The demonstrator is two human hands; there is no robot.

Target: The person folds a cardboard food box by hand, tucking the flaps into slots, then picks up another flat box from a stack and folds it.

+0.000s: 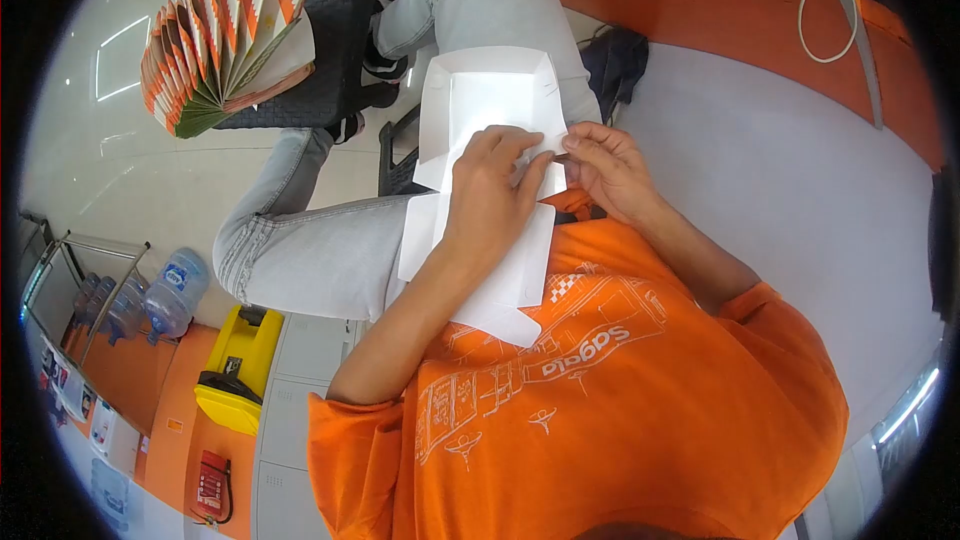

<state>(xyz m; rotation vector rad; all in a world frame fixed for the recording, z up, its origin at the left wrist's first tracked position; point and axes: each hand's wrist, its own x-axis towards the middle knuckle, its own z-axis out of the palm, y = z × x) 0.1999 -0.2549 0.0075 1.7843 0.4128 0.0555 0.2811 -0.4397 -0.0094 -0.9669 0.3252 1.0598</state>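
A partly folded white cardboard box [488,62] rests across my thighs, its inside facing up and its lid part [520,280] lying toward my belly. My left hand [490,175] reaches over the box, with its bent thumb and fingers closed at the right side wall. Beside it, at the box's right edge, my right hand [612,168] is closed in a pinch. A small dark thing [562,156] shows at the right fingertips; its kind is too small to tell. Parts of the wall are hidden behind my fingers.
A fanned stack of orange-and-white cardboard pieces [225,40] lies on a black stool [345,20] at the upper left. Water jugs [178,285], a yellow case [240,365] and grey lockers [305,390] stand to the left. A dark bundle [615,65] lies beyond my right knee.
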